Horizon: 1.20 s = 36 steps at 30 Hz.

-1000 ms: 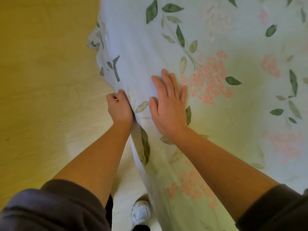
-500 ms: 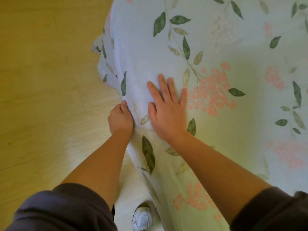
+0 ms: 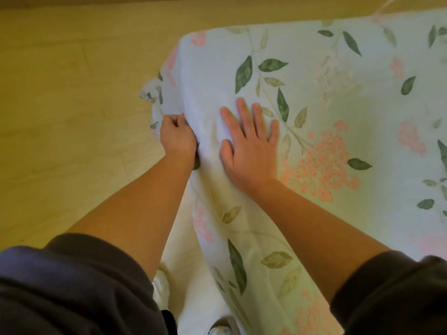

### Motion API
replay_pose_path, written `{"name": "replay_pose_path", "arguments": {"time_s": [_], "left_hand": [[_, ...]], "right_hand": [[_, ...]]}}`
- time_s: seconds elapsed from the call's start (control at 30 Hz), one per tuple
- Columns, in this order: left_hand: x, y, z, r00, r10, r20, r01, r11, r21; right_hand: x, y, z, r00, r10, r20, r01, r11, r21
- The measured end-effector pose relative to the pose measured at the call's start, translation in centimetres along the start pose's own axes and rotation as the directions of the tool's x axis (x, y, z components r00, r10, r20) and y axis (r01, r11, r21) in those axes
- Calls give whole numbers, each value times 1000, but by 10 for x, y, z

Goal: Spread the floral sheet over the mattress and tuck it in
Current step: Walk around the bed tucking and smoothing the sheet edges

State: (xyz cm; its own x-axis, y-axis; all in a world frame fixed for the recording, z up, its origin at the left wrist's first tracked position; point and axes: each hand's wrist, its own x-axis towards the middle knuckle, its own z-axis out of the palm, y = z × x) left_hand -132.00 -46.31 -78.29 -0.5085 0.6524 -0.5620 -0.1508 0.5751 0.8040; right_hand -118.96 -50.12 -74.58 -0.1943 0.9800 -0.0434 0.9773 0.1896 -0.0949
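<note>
The floral sheet (image 3: 326,97) is pale, printed with green leaves and clusters of pink blossoms. It is laid flat across the top of the mattress, which is fully hidden beneath it. Over the near left corner the cloth is draped down the side, where soft folds are formed and a loose, bunched end (image 3: 151,93) is seen hanging toward the floor. The hanging part is not tucked under at this corner.

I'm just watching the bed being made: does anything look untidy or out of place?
Yes, near the bed's corner a bunch of the floral sheet sticks out loose over the floor, untucked. The left hand grips the edge beside it; the right hand presses flat.
</note>
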Motion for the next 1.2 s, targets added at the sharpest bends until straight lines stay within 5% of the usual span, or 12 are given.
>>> {"name": "replay_pose_path", "arguments": {"time_s": [0.27,0.5,0.6,0.77,1.0,1.2], "left_hand": [[20,-9,-11,995,91,-44,-69,930,360],[36,19,-32,985,51,164,-125,866,484],[59,48,-33,955,137,265,-257,830,495],[101,88,-17,840,257,478,-520,633,573],[146,110,-12,775,54,630,-626,-74,776],[144,130,6,793,-139,594,-609,-226,760]], "right_hand": [[44,-14,-11,1000,-17,8,17,999,28],[51,-17,-13,996,31,81,-32,1000,2],[69,-14,-22,994,18,106,-24,999,47],[122,-13,-29,999,18,38,-23,990,141],[172,-12,-26,1000,-17,-8,18,976,217],[175,-1,-30,999,-46,14,43,983,181]]}}
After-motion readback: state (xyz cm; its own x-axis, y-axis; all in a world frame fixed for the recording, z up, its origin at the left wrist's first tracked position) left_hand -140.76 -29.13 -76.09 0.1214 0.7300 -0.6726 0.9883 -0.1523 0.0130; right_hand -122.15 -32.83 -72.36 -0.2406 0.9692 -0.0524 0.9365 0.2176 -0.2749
